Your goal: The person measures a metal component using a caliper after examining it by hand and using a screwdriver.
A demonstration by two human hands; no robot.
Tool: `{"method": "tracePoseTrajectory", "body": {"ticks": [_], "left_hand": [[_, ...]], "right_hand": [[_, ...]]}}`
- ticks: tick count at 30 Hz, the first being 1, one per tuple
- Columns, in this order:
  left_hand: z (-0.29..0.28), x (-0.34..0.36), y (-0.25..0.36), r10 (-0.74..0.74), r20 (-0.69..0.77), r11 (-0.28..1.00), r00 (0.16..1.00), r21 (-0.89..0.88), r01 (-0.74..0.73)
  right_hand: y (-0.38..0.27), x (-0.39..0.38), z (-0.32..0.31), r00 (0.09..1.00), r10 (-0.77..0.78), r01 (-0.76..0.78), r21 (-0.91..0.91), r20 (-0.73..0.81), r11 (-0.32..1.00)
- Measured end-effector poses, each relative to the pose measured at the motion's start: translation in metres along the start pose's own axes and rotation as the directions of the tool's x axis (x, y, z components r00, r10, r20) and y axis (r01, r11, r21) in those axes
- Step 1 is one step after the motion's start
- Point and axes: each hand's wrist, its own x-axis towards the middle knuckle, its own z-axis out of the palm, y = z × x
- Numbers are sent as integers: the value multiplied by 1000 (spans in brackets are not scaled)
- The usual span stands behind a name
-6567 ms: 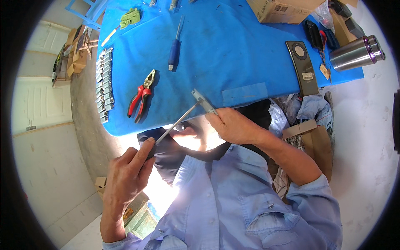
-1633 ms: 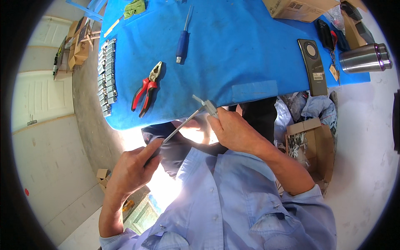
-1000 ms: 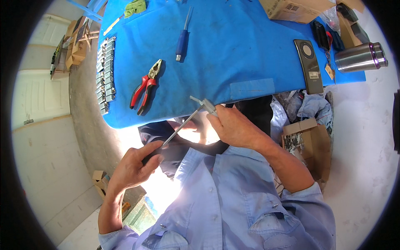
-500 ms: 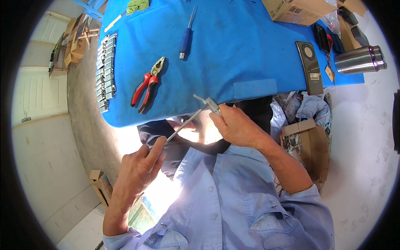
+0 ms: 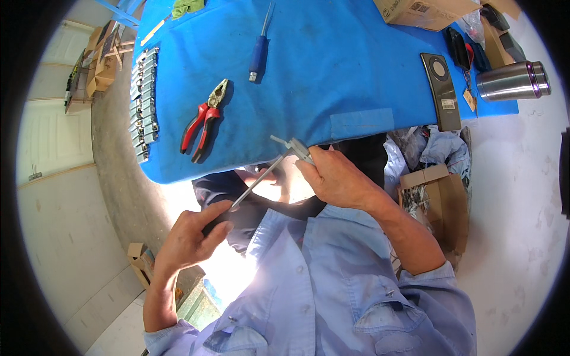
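Observation:
My left hand point(image 5: 193, 237) is closed around the handle end of a screwdriver point(image 5: 256, 184), whose handle is mostly hidden by the fingers. Its thin metal shaft slants up to the right. At the table's front edge, my right hand point(image 5: 341, 178) pinches a small grey metal fitting point(image 5: 301, 151) with a thin arm sticking out to the left. The shaft's tip meets this fitting; exactly how it engages is too small to tell. Pliers with red and black handles point(image 5: 203, 121) lie on the blue table cover point(image 5: 320, 71), beyond my left hand.
Similar metal fittings point(image 5: 143, 107) stand in rows along the table's left side. A blue-handled screwdriver point(image 5: 258, 56) lies farther back. To the right are a phone point(image 5: 442, 92), a steel flask point(image 5: 513, 82) and a cardboard box point(image 5: 418, 13). An open carton point(image 5: 442, 207) sits below the table.
My left hand has turned on the screwdriver, its fingers and thumb now placed differently. The right hand keeps its hold on the fitting. The view has shifted slightly.

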Motion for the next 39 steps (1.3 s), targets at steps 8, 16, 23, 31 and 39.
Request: {"method": "tracePoseTrajectory", "body": {"ticks": [8, 16, 23, 31, 39], "left_hand": [[8, 1, 0, 47, -110, 995, 993, 93, -37], [14, -11, 31, 138, -227, 885, 964, 465, -17], [7, -9, 44, 122, -184, 884, 975, 468, -22], [5, -12, 43, 124, -180, 930, 976, 364, -51], [2, -10, 51, 95, -153, 883, 984, 469, -12]], "right_hand": [[-11, -1, -1, 996, 89, -90, 44, 12, 995], [-14, -3, 0, 994, 112, -111, 62, -1, 992], [-8, -1, -4, 997, 72, -74, 57, 33, 996], [-7, -1, -4, 996, 78, -84, 111, 53, 990], [-8, 0, -7, 994, 64, -72, 100, 83, 992]]}}
